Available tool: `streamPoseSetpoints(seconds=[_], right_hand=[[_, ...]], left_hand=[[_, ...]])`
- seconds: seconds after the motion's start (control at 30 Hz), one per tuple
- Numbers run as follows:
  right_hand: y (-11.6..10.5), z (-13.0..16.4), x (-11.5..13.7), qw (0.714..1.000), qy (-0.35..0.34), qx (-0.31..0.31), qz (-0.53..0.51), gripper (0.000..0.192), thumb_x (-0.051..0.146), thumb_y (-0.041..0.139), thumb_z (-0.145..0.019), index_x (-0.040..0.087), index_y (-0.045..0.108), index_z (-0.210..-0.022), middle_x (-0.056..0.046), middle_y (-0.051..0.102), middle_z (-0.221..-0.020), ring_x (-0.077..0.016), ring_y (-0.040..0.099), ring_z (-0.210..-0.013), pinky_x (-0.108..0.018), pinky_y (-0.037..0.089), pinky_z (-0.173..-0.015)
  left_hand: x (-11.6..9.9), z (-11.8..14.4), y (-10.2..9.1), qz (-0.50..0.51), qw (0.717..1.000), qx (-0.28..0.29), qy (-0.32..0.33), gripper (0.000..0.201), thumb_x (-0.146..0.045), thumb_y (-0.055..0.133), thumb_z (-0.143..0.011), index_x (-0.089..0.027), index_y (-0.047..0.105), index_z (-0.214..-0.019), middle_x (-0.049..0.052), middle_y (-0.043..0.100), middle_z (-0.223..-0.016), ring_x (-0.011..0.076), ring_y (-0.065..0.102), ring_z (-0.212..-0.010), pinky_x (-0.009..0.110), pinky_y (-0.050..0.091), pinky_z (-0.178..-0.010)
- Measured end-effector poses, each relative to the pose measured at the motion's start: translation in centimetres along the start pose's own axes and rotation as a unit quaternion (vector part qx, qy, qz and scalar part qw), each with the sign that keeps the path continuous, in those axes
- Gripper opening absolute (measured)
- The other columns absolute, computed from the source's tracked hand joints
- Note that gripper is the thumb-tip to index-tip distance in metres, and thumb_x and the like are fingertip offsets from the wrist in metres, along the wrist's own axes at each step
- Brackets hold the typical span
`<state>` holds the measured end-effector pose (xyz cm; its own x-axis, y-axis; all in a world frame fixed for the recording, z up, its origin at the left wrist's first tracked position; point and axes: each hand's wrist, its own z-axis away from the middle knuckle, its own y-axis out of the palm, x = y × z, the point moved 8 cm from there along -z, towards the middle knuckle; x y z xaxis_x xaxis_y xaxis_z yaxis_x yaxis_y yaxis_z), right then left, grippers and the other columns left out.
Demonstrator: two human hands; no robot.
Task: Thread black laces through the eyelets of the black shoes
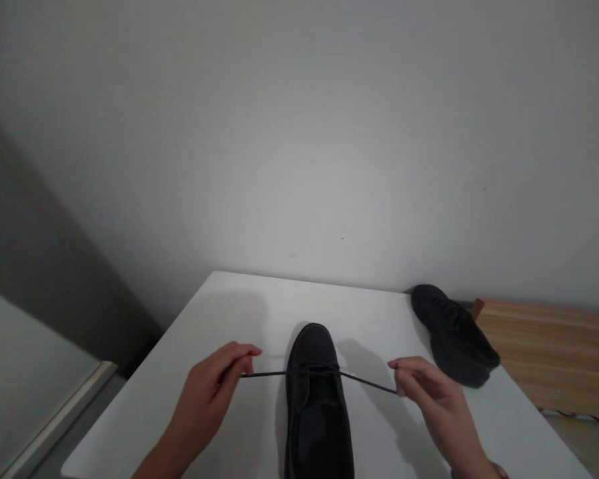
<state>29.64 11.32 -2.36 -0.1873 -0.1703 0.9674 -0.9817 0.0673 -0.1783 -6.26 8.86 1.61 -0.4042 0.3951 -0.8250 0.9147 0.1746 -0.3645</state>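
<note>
A black lace-up shoe (315,344) rests on the white table with its toe pointing away from me. To its left, my left hand (214,382) is closed, pinching one end of the dark shoelace (267,374). My right hand (429,389) pinches the other end on the opposite side. Between the two hands the lace stretches nearly straight across the shoe's front, just above its opening. Both hands are raised beside the shoe, apart from its upper. Whether the lace is knotted at the middle I cannot make out.
A second black shoe (452,332) lies at the table's right edge. The white table (239,306) stands against a pale wall (319,153). Beyond its right side is a wood-grain surface (549,346), with a cable (574,417) along its lower edge.
</note>
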Motion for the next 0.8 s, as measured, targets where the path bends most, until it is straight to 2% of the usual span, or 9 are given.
streamPoseSetpoints(seconds=[0.03,0.1,0.2,0.33,0.53,0.7,0.8], right_hand=[[0.8,0.1,0.3,0.999,-0.006,0.029,0.035,0.023,0.045,0.073,-0.083,0.023,0.076,-0.086,-0.002,0.067,-0.068,-0.0144,0.06,-0.062,-0.022,0.051,-0.057],[2.5,0.4,0.9,0.994,-0.023,0.075,0.081,0.022,0.043,0.07,-0.085,0.022,0.077,-0.084,-0.005,0.071,-0.074,-0.0165,0.064,-0.065,-0.023,0.052,-0.058],[4.5,0.9,1.8,0.984,-0.053,0.113,0.125,0.021,0.04,0.066,-0.088,0.022,0.077,-0.085,-0.005,0.072,-0.077,-0.0182,0.067,-0.07,-0.023,0.052,-0.058],[5.9,1.3,2.4,0.975,-0.083,0.129,0.16,0.022,0.037,0.059,-0.093,0.021,0.074,-0.086,-0.004,0.07,-0.075,-0.017,0.065,-0.067,-0.023,0.049,-0.056],[7.0,1.5,3.0,0.965,-0.109,0.146,0.187,0.021,0.032,0.054,-0.096,0.021,0.07,-0.087,-0.003,0.065,-0.075,-0.0171,0.063,-0.069,-0.025,0.05,-0.059],[7.5,1.7,3.4,0.952,-0.138,0.161,0.222,0.02,0.026,0.049,-0.098,0.021,0.066,-0.088,-0.003,0.062,-0.076,-0.0171,0.061,-0.071,-0.026,0.049,-0.063],[7.5,1.9,4.0,0.934,-0.165,0.163,0.271,0.018,0.022,0.047,-0.097,0.021,0.064,-0.088,-0.002,0.061,-0.077,-0.0175,0.061,-0.072,-0.028,0.048,-0.065]], left_hand=[[-0.9,0.2,1.2,-0.05,0.996,0.047,0.049,0.019,-0.022,0.054,-0.098,-0.025,0.071,-0.104,0.002,0.068,-0.083,0.0133,0.064,-0.077,0.021,0.05,-0.071],[-2.2,0.7,3.3,-0.104,0.981,0.106,0.127,0.025,-0.02,0.05,-0.1,-0.026,0.07,-0.113,0.004,0.071,-0.092,0.0151,0.066,-0.083,0.023,0.051,-0.074],[-2.9,1.3,5.3,-0.153,0.963,0.126,0.181,0.022,-0.021,0.048,-0.101,-0.023,0.067,-0.111,0.003,0.073,-0.089,0.0161,0.065,-0.078,0.026,0.052,-0.073],[-2.6,1.7,7.0,-0.203,0.95,0.146,0.185,0.015,-0.019,0.05,-0.099,-0.02,0.064,-0.096,0.003,0.072,-0.082,0.0179,0.064,-0.073,0.029,0.052,-0.07],[-2.4,1.8,7.5,-0.247,0.937,0.16,0.19,0.015,-0.014,0.05,-0.097,-0.018,0.063,-0.094,0.003,0.069,-0.079,0.02,0.061,-0.072,0.032,0.05,-0.066],[-2.7,1.9,8.4,-0.27,0.928,0.182,0.181,0.018,-0.01,0.047,-0.096,-0.018,0.064,-0.096,0.005,0.069,-0.085,0.0218,0.061,-0.078,0.039,0.05,-0.082],[-3.3,1.7,8.6,-0.275,0.928,0.173,0.182,0.019,-0.008,0.048,-0.094,-0.017,0.064,-0.093,0.006,0.068,-0.086,0.023,0.058,-0.079,0.039,0.049,-0.077]])
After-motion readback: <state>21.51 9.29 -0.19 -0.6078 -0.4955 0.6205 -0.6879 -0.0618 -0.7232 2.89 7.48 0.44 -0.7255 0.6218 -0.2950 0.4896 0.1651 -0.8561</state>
